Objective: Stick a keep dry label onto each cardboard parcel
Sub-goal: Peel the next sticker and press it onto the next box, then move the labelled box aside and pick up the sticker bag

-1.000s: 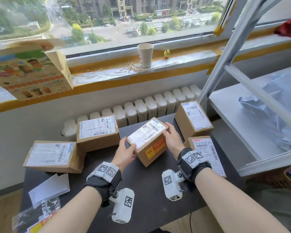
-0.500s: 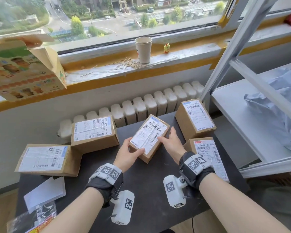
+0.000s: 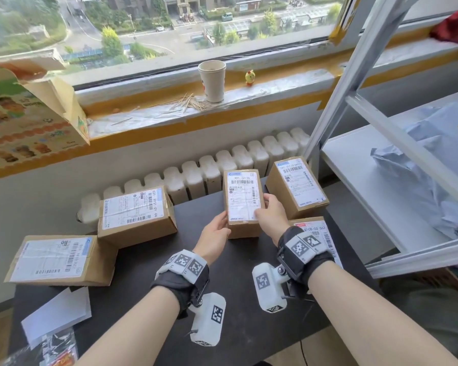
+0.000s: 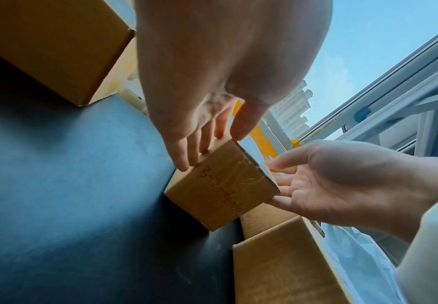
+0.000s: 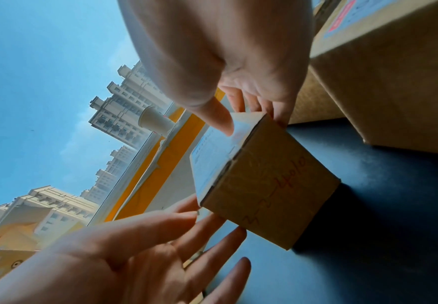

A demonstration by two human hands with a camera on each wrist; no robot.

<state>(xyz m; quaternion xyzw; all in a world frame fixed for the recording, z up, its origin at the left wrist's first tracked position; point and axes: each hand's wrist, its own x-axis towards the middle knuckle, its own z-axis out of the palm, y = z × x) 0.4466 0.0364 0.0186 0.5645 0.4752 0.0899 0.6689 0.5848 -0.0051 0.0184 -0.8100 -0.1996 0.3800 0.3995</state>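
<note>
A small cardboard parcel stands on the black table, white shipping label up, next to a taller parcel. My left hand lays straight fingers against its left side. My right hand rests its thumb on the top label, fingers along the right side. The left wrist view shows the parcel's near end with handwriting, between my left hand and right hand. In the right wrist view my right hand touches the parcel, and my left hand is spread beside it. No keep dry label shows on it.
Two larger parcels sit to the left, and a flat one lies under my right wrist. White paper and a plastic bag of orange stickers lie at the front left. A radiator runs behind; a white shelf stands right.
The small parcel was tipped, showing an orange-yellow label on its side. It now lies flat, turned lengthwise and moved back toward the radiator, between both hands.
</note>
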